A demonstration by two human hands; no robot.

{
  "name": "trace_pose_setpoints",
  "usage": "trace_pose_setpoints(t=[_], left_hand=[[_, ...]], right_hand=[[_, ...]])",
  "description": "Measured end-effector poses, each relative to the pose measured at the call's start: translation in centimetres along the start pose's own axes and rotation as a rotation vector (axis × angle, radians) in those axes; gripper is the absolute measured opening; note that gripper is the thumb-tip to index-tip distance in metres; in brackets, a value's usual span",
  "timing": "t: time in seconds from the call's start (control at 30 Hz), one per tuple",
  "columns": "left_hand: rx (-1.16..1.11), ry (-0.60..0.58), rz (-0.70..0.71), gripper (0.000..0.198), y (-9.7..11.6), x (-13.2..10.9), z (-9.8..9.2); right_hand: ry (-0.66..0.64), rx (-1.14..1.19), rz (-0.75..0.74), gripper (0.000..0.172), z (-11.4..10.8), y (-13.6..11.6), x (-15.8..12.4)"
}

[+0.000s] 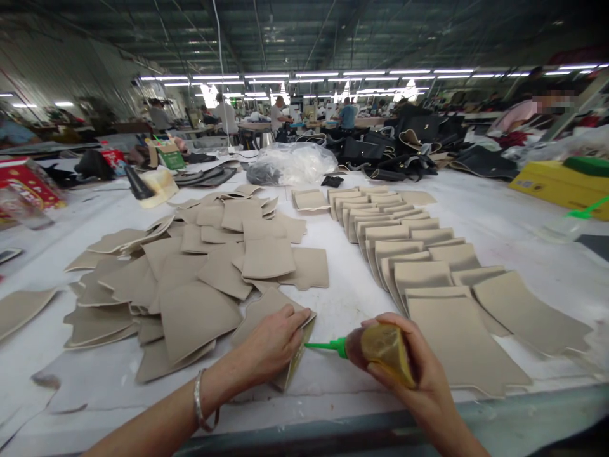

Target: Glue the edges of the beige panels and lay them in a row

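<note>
My left hand (276,343) presses on a beige leather piece (259,311) near the table's front edge, its fingers together at the piece's right corner. A shiny yellowish strip shows along that edge. Wrapped in the fingers of my right hand (413,362) is a glue bottle (380,349) with amber contents, lying sideways. Its green nozzle (328,345) points left, the tip close to the strip. A loose heap of beige pieces (200,317) lies on the left. To the right, folded beige pieces (423,276) overlap in a long row.
Behind the pieces are a clear plastic bag (295,164) and black bags (380,149). A red box (29,184) stands far left, a yellow box (554,184) far right, near another green-nozzled bottle (566,225). Several people are at work in the background.
</note>
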State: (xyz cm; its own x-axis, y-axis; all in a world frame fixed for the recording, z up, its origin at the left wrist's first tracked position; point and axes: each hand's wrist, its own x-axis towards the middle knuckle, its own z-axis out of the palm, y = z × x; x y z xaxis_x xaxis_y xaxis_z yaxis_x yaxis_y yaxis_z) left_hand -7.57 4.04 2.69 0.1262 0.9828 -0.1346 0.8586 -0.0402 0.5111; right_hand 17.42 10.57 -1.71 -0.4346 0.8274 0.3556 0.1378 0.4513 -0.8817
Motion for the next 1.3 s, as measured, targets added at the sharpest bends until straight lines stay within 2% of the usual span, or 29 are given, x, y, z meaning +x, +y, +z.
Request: trace_pose_setpoints(t=[0.47,0.7,0.83,0.93,1.13,1.3], left_hand=[[-0.028,0.001,0.007,0.037,0.4,0.1,-0.3],[-0.035,0.006,0.017,0.035,0.5,0.1,-0.4],[-0.031,0.007,0.012,0.036,0.6,0.1,-0.5],[-0.042,0.003,0.011,0.036,0.6,0.1,-0.5],[-0.055,0.021,-0.001,0.041,0.1,0.2,-0.3],[-0.081,0.024,0.0,0.046,-0.3,0.3,-0.2]], right_hand=[[0.103,-0.057,-0.071,0.046,-0.3,0.4,1.5],[0.067,-0.024,0.019,0.047,-0.1,0.8,0.8],[0.142,-0.023,0.049,0.05,0.0,0.9,1.3],[0.135,-0.034,0.047,0.049,0.2,0.5,1.3],[0.19,0.037,0.164,0.048,1.4,-1.1,-0.7],[0.115,0.12,0.27,0.052,2.4,-1.5,-3.0]])
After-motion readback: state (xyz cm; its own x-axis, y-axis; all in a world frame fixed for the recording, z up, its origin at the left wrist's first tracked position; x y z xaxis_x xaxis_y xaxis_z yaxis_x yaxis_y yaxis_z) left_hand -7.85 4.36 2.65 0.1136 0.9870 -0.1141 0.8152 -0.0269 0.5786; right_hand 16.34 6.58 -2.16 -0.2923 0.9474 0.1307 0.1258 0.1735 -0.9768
